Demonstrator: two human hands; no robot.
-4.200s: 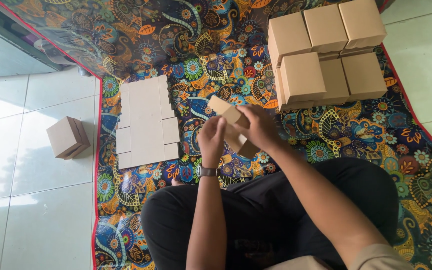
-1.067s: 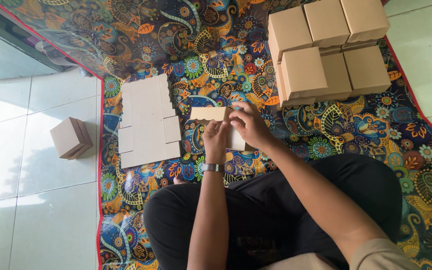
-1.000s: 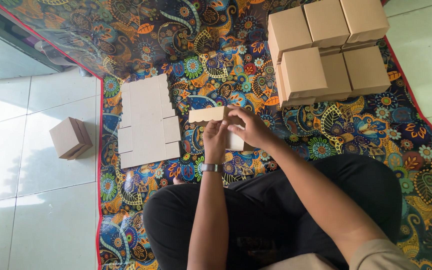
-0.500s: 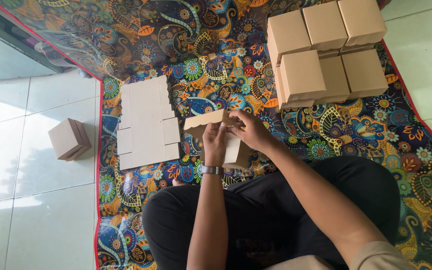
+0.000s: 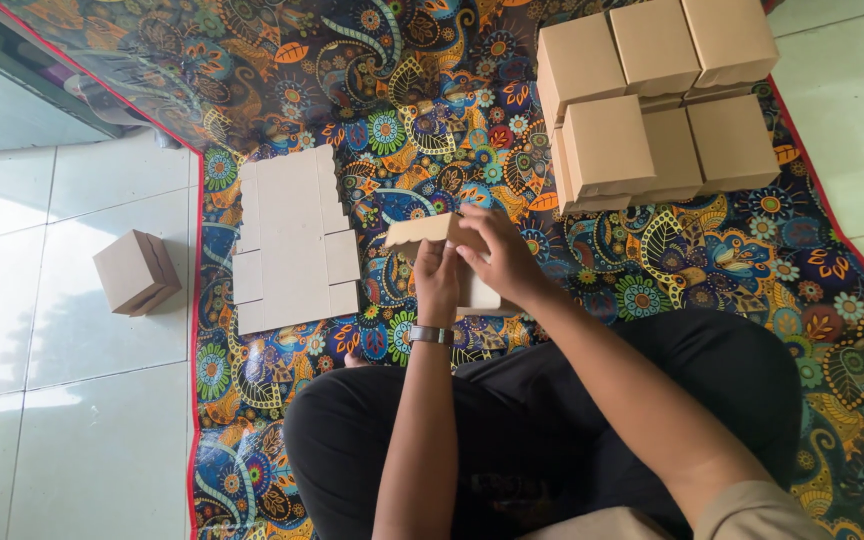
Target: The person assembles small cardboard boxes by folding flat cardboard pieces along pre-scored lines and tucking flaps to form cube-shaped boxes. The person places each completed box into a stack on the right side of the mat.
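Half-folded cardboard box (image 5: 430, 232), contents hidden, clamped in left hand (image 5: 438, 283) and right hand (image 5: 500, 258) grips; finished boxes (image 5: 652, 100) stacked nearby

We are seeing tan cardboard boxes (image 5: 652, 100) lying on a dark mat (image 5: 372, 80) patterned with multicoloured flowers, edged in red.

Sunlit white tiles (image 5: 72, 300) — patterned mat (image 5: 352, 80).

black trousers (image 5: 552, 420), a tan short sleeve (image 5: 752, 515), a silver wristwatch (image 5: 430, 335) above the trousers.
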